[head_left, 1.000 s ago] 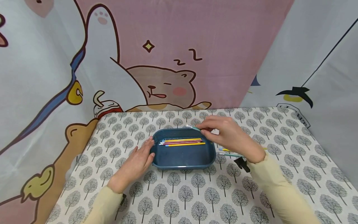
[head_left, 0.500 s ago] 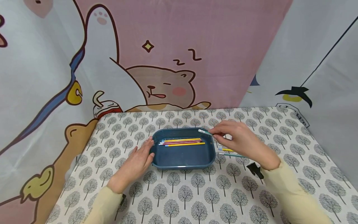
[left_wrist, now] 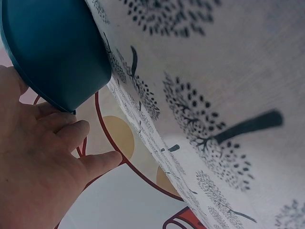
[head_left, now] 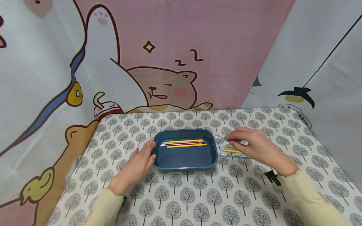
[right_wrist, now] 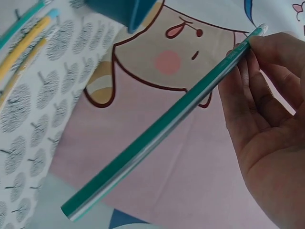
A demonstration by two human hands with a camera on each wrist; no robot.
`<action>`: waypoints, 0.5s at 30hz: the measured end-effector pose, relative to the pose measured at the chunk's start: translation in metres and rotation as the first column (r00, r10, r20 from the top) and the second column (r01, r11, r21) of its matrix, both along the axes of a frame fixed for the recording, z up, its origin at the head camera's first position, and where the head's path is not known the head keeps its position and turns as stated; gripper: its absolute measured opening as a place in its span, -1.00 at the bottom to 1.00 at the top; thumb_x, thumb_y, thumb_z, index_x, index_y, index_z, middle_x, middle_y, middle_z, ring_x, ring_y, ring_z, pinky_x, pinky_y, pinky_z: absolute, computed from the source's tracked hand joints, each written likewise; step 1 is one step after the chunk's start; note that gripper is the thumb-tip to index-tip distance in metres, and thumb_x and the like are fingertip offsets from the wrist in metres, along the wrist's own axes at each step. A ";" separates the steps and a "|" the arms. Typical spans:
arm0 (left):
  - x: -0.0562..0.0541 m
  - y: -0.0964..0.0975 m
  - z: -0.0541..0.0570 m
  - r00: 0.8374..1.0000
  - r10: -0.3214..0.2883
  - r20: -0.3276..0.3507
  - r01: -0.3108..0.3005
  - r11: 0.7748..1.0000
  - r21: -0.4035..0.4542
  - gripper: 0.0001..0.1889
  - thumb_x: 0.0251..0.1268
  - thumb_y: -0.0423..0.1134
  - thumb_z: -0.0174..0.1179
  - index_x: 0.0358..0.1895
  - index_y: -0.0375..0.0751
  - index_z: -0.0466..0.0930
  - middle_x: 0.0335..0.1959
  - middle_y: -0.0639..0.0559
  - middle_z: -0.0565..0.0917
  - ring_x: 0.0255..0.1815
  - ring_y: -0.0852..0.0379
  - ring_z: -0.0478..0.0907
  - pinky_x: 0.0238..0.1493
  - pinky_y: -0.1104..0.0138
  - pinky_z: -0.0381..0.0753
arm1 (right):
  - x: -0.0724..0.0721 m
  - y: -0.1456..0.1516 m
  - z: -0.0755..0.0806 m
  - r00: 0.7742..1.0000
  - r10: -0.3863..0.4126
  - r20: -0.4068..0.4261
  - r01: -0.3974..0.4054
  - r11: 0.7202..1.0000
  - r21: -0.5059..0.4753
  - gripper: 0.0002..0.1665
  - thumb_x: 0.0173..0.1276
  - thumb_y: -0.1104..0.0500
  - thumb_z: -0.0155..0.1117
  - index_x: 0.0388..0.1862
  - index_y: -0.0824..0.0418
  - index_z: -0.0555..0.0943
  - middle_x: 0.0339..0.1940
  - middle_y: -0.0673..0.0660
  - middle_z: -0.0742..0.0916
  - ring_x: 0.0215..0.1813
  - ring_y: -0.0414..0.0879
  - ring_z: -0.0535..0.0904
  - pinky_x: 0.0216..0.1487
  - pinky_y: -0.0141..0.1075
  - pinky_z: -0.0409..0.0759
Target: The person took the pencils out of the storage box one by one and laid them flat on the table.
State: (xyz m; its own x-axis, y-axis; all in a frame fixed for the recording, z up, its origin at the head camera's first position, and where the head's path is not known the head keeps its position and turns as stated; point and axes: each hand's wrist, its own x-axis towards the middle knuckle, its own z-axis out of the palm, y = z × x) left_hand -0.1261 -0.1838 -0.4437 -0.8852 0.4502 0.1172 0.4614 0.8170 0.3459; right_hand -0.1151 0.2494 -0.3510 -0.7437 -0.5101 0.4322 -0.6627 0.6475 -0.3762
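Note:
My right hand (head_left: 254,144) pinches a green-and-silver striped pencil (right_wrist: 159,125) between thumb and fingers, near its pale end. The pencil is held up just past the right side of a dark blue tray (head_left: 185,159). Against the tray's left end lies my left hand (head_left: 137,164), its fingers fairly straight and touching the rim. In the left wrist view the fingertips sit at the tray's edge (left_wrist: 45,95). Several yellow and dark red pencils (head_left: 185,143) lie side by side in the tray, toward its back.
Right of the tray, partly below my right hand, a yellow pencil (head_left: 232,151) with a blue end and a green pencil (head_left: 237,156) lie on the tree-print cloth (head_left: 186,196). Another yellow pencil (right_wrist: 24,71) lies beside them. A cartoon-print curtain (head_left: 226,47) stands behind the table.
My right hand has moved right and toward me with the green pencil, from above the tray's back right corner to outside its right end. The left hand has stayed in place.

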 end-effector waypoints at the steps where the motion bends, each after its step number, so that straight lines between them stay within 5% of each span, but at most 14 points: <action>1: 0.000 0.000 0.000 1.000 -0.001 0.001 0.001 1.000 0.001 -0.40 0.70 -0.07 -0.06 0.62 -0.29 0.18 0.68 -0.11 0.09 0.63 -0.13 0.15 0.49 -0.33 0.17 | 0.001 0.002 -0.002 1.000 -0.001 -0.001 0.001 1.000 0.000 -0.64 0.23 0.44 0.48 -0.06 0.09 0.81 -0.15 -0.16 0.77 -0.21 -0.35 0.63 -0.27 -0.37 0.70; 8: 0.000 0.000 0.000 1.000 -0.003 -0.002 0.003 1.000 0.003 -0.40 0.70 -0.06 -0.07 0.61 -0.30 0.18 0.68 -0.11 0.09 0.63 -0.12 0.15 0.48 -0.34 0.18 | 0.005 0.014 -0.017 0.999 -0.024 0.036 0.023 1.000 0.017 -0.62 0.19 0.47 0.50 -0.09 0.11 0.82 -0.16 -0.14 0.77 -0.23 -0.34 0.66 -0.28 -0.41 0.71; 15: 0.000 -0.001 -0.001 1.000 -0.009 -0.006 0.009 1.000 0.005 -0.41 0.70 -0.08 -0.07 0.61 -0.32 0.19 0.67 -0.15 0.12 0.63 -0.14 0.16 0.47 -0.35 0.19 | 0.007 0.023 -0.032 0.998 -0.031 0.047 0.028 0.998 0.059 -0.64 0.16 0.44 0.53 -0.09 0.13 0.82 -0.14 -0.10 0.80 -0.14 -0.17 0.72 -0.20 -0.20 0.77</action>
State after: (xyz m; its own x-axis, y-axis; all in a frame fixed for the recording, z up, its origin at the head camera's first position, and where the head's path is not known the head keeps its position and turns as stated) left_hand -0.1262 -0.1843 -0.4442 -0.8801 0.4580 0.1251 0.4713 0.8109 0.3468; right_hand -0.1081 0.2723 -0.3827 -0.7778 -0.5113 0.3655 -0.6253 0.6882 -0.3679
